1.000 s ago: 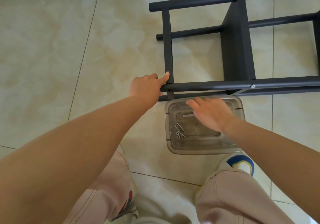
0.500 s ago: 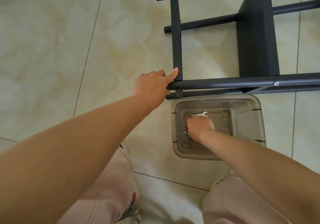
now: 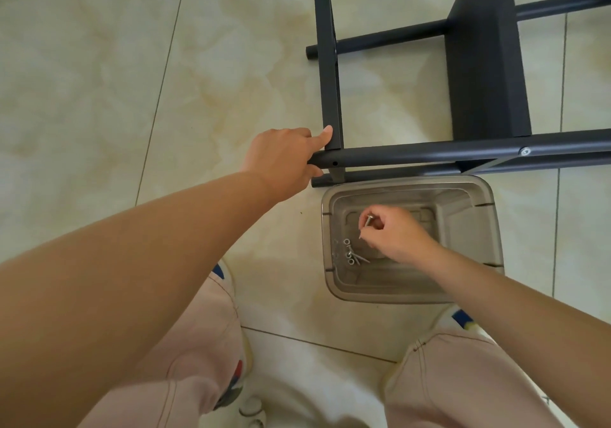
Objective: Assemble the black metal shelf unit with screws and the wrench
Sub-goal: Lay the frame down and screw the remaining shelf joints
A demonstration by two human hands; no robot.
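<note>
Left hand (image 3: 281,160) grips the shelf frame (image 3: 429,155) tube end, steadying its open screw hole (image 3: 335,163). Right hand (image 3: 395,234) pinches one screw (image 3: 365,226) inside the clear bin (image 3: 463,193), spare screws (image 3: 352,255) just below it. Wrench not visible.

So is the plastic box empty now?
No, a few loose screws lie in the plastic box, and the right hand pinches another screw.

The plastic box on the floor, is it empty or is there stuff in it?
Not empty. The clear plastic box has a few screws lying on its bottom, and the right hand inside it pinches another screw.
</note>
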